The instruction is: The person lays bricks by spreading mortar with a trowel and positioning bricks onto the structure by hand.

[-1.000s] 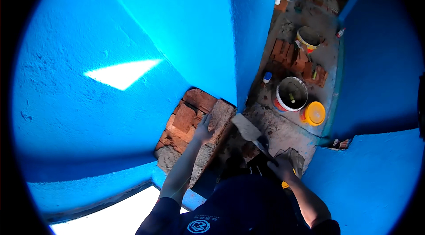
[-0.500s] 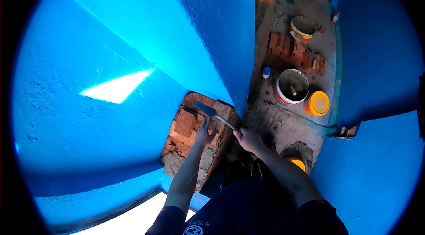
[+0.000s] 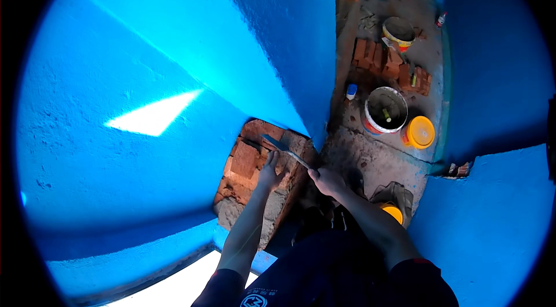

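Note:
My right hand [image 3: 328,182] is closed round the handle of a trowel [image 3: 274,142]. Its blade reaches left over the top of a low brick structure [image 3: 263,129] and looks narrow, tilted on edge. My left hand [image 3: 271,174] has its fingers stretched out just below the blade, over the same brickwork. Whether the fingertips touch the bricks or the blade, I cannot tell. Beside them on the left a reddish brick [image 3: 245,159] lies on the structure. Grey mortar [image 3: 230,212] is heaped at the near left corner.
Blue walls [image 3: 133,75] close in the brickwork on the left and far side. On the floor to the right stand a bucket of grey mix [image 3: 387,92], a yellow-lidded bucket [image 3: 421,132] and a blue-capped bottle [image 3: 351,92]. Farther back are stacked bricks [image 3: 365,52] and another bucket [image 3: 399,29].
The trowel blade has turned from showing its broad face to a narrower edge and shifted slightly right. My left hand stays by the blade, and the whole view has shifted a little.

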{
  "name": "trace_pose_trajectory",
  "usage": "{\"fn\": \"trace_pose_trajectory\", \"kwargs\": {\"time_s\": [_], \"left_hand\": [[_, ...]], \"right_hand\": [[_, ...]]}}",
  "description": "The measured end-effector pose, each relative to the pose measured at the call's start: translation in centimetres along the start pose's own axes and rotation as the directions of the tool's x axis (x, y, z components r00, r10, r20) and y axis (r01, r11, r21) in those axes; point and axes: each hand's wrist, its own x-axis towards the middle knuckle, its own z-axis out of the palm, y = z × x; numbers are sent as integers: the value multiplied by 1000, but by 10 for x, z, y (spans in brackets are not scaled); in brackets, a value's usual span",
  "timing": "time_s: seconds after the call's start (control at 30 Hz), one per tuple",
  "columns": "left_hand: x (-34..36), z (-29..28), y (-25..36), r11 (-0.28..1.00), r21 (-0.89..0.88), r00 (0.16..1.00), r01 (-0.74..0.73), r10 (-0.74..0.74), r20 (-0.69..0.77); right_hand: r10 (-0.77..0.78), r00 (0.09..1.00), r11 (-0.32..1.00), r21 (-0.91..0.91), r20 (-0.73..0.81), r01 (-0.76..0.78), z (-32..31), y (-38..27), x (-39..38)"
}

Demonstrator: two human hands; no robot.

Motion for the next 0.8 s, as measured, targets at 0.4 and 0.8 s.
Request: {"fn": "trace_pose_trajectory", "kwargs": {"time_s": [0.4,0.8], "left_hand": [[-1,8,-12,1000,18,1000,-17,17,-9],[4,2,-4,999,-7,998,-46,47,48]], "right_hand": [[59,982,977,194,181,-94,-40,20,-68],[167,867,372,784,470,-497,26,109,-40]]}}
